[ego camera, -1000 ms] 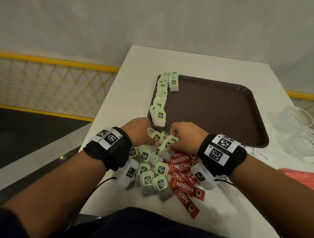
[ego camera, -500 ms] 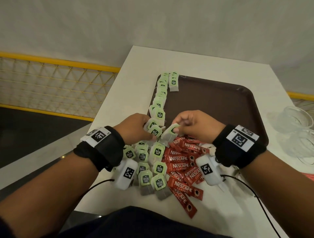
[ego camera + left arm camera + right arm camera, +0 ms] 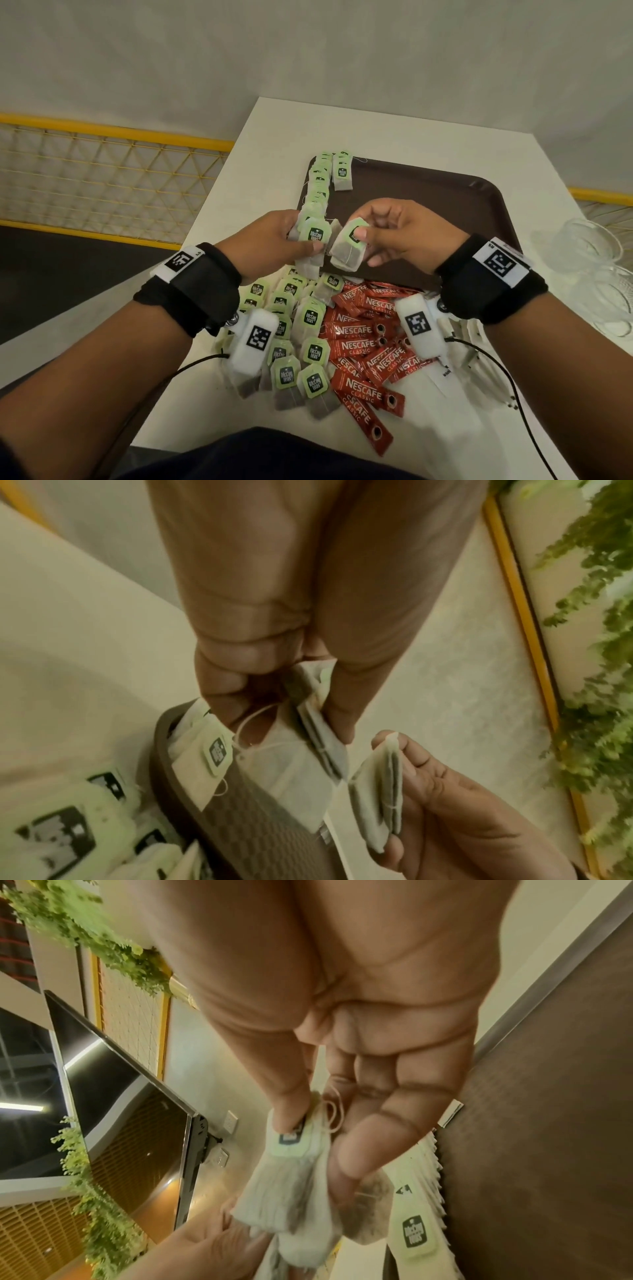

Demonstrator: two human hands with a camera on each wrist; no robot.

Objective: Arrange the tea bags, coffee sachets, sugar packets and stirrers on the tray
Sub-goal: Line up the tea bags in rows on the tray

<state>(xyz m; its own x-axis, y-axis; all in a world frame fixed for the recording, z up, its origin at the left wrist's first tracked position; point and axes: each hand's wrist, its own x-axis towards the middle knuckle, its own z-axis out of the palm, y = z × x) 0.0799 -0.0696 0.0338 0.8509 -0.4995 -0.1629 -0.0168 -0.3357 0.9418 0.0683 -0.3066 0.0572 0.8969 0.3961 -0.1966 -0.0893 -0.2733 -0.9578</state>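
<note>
A brown tray [image 3: 479, 205] lies on the white table, with a row of green-tagged tea bags [image 3: 320, 181] along its left edge. My left hand [image 3: 274, 236] grips a small stack of tea bags [image 3: 310, 246] above the tray's near left corner; the same stack [image 3: 318, 723] shows between thumb and fingers in the left wrist view. My right hand [image 3: 394, 236] pinches another tea bag [image 3: 349, 248] by its green tag, just right of the stack; this bag [image 3: 291, 1172] hangs from the thumb. A pile of tea bags [image 3: 291, 329] and red coffee sachets [image 3: 370, 339] lies below the hands.
White sugar packets [image 3: 459, 346] lie partly hidden under my right wrist. Clear glass cups [image 3: 589, 250] stand at the table's right edge. A yellow mesh railing [image 3: 102, 171] runs beyond the table's left edge. The tray's middle and right parts are bare.
Both hands have risen from the pile toward the tray's near left corner, the left carrying a stack of tea bags and the right one bag.
</note>
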